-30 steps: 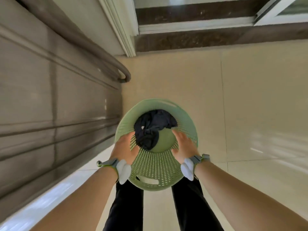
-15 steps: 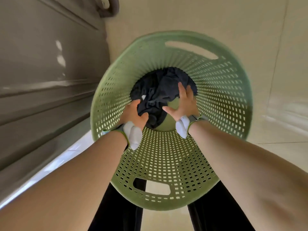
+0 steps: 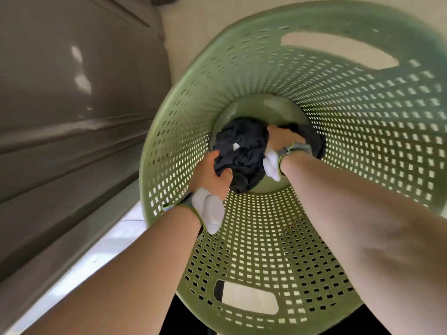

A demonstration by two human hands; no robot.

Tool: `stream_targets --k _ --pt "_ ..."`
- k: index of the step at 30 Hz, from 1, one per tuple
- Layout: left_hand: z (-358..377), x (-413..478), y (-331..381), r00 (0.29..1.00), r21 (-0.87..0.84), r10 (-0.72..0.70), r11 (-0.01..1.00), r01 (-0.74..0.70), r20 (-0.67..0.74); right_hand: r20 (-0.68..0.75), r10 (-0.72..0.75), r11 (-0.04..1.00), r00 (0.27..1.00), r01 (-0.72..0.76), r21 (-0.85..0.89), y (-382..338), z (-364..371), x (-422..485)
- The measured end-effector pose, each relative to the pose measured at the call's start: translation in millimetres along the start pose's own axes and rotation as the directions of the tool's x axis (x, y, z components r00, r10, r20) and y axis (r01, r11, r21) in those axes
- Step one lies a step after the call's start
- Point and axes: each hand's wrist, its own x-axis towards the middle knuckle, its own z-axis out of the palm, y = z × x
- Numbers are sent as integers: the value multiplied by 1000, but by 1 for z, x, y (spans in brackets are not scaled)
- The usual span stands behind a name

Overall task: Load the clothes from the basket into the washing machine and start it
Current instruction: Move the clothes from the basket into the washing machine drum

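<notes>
A green perforated laundry basket [image 3: 350, 122] fills most of the head view, seen from above. At its bottom lies a bundle of dark navy clothes [image 3: 242, 151] with a small white tag. My left hand [image 3: 210, 172] grips the near left side of the bundle, thumb curled into the cloth. My right hand [image 3: 280, 139] is pushed into the bundle's right side, its fingers hidden in the fabric. Both forearms reach down inside the basket. No washing machine shows.
A brown-grey panelled wall or door [image 3: 72, 117] runs along the left. Pale beige floor tiles [image 3: 193, 18] show beyond the basket and a lighter strip of floor [image 3: 116, 243] at the lower left. My dark trousers [image 3: 186, 320] show under the basket's near rim.
My head has dropped closer, so the basket looks much larger. Both hands went deeper, from the basket's sides to the bottom, and took hold of the dark clothes.
</notes>
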Motion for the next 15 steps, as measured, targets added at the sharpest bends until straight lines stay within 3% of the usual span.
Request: stream_targets --k 2,4,7,10,15 --pt "-1 -10 4 1000 -5 -3 1000 3 10 163 -21 999 986 15 37 16 -6 -23" --pt "-3 -15 5 1000 7 25 1000 -25 13 199 -70 988 978 40 150 23 -7 -51" --pt "-12 -44 12 995 81 100 992 -100 8 -16 -207 915 978 200 349 35 -21 -120" --pt "-23 -83 21 982 119 186 975 -189 37 -191 -298 835 935 353 423 47 -53 -188" --pt "-57 -153 49 945 338 242 890 -306 218 -265 -434 732 861 508 454 57 -131 -292"
